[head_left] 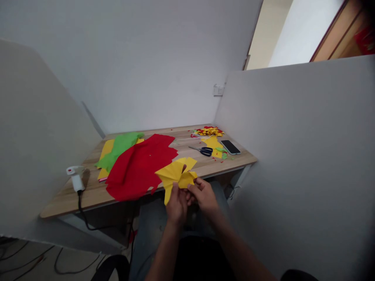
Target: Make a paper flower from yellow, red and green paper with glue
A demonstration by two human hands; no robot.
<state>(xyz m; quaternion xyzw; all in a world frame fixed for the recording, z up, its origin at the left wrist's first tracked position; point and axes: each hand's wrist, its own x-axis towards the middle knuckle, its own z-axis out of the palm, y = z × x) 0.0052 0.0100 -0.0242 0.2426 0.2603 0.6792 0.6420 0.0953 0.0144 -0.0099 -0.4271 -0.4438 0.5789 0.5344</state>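
Above my lap, just off the table's front edge, I hold a creased piece of yellow paper (pixel 171 173) with both hands. It fans out to the left, and one part is folded over on the right. My left hand (pixel 177 203) pinches its lower middle, thumb on top. On the right, my right hand (pixel 203 195) grips the folded part between thumb and fingers. A large red sheet (pixel 140 168) with jagged edges lies to the left of the yellow piece. Dark-handled scissors (pixel 203 150) lie beyond my hands, blades pointing left.
A green sheet (pixel 120 148) overlaps yellow sheets (pixel 106 150) at the left. A white corded device (pixel 76 179) stands at the left edge. At the right are a phone (pixel 230 147), a pile of red and yellow cutouts (pixel 209 131) and scraps. Partitions flank the table (pixel 184 134).
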